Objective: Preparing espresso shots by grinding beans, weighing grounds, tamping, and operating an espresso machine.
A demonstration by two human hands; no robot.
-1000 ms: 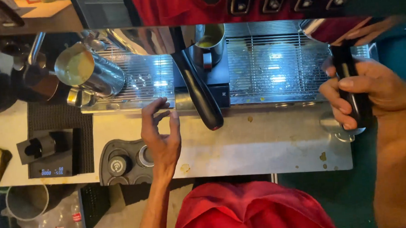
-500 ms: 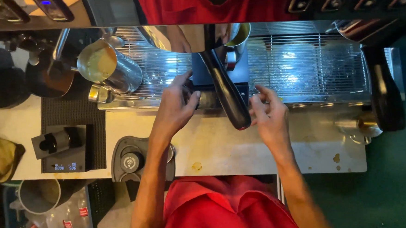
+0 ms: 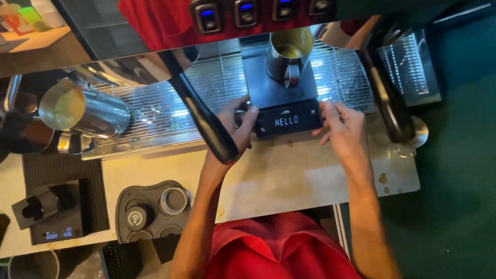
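Both hands, left [image 3: 237, 121], right [image 3: 342, 128], flank black scale [image 3: 282, 92].

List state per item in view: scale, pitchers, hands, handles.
black scale: display lit, sits on the drip tray.
small steel pitcher: upright on the scale, liquid inside.
large steel pitcher: tilted, on the drip tray's left end.
left hand: open, fingers on the scale's left edge.
right hand: open, fingers on its right edge.
second scale: display lit.
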